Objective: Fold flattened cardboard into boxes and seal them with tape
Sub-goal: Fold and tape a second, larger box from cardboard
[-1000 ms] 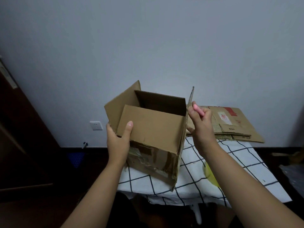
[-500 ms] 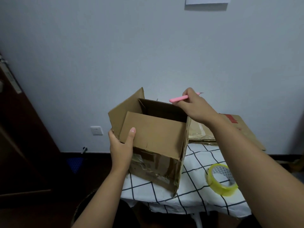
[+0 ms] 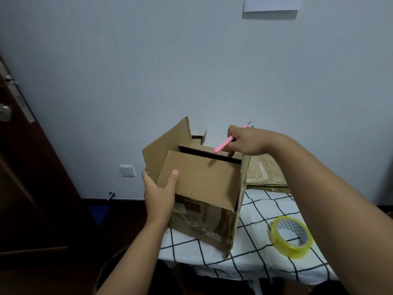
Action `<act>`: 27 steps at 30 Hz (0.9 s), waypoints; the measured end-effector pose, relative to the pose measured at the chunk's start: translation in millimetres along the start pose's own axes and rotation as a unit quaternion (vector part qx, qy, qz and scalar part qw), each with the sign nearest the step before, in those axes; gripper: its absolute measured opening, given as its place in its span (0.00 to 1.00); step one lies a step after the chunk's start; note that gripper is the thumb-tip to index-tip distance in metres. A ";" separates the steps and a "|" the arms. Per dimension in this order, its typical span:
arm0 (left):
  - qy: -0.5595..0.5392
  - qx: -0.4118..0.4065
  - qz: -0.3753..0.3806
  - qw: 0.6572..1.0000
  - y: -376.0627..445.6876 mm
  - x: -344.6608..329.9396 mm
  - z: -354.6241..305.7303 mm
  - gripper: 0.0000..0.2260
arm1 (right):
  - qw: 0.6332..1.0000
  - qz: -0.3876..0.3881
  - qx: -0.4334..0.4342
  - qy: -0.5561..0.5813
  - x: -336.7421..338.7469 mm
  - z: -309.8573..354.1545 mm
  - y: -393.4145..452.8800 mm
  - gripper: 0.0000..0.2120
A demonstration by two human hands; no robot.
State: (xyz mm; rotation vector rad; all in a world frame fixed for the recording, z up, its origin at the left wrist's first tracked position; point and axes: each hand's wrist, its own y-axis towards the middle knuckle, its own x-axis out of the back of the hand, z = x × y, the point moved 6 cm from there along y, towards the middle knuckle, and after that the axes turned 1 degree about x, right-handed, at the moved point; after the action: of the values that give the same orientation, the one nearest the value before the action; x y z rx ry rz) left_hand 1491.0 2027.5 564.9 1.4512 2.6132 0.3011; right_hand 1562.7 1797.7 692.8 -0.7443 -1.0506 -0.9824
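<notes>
Top-flap closure, head view. The cardboard box stands at the near left edge of the table, which is covered by a white cloth with a dark grid, and its left part overhangs that edge. The left hand grips the near left corner of the box, thumb laid flat on the near flap, the other fingers hidden behind the side wall. The right hand has crossed from the right side of the box, where it stood a second ago, to above its far edge; its fingers are curled round a pink craft knife while a fingertip presses the far flap downward. The right flap, upright a second ago, is now folded inward, and the near flap lies lower over the opening, so that only a narrow dark gap shows between near and far flaps. The left flap stands raised. Judged from this, the closing of the top is well advanced but incomplete, and no sealing has begun: the roll of yellowish tape lies untouched on the cloth, near right of the box. Flattened cardboard lies at the far right, against the wall.
</notes>
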 end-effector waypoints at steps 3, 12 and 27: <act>0.022 0.005 -0.003 1.000 0.5 -2.8 -0.9 0.30 | 1.000 0.016 0.003 -0.010 -1.0 1.8 -1.8 0.11; 0.122 -0.126 -0.090 0.980 -9.9 6.0 -25.4 0.36 | 1.000 0.001 0.016 -0.010 -5.4 3.9 4.0 0.09; 0.571 -0.173 0.416 0.686 0.7 -114.2 -34.0 0.26 | 0.849 -0.324 0.026 0.416 -23.7 -35.7 -27.9 0.12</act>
State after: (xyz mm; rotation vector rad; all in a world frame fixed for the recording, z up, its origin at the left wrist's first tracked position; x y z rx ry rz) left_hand 1544.4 1927.1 600.7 2.7119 1.8183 2.2756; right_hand 1545.6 1762.6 659.7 0.1602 -0.5250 -1.6445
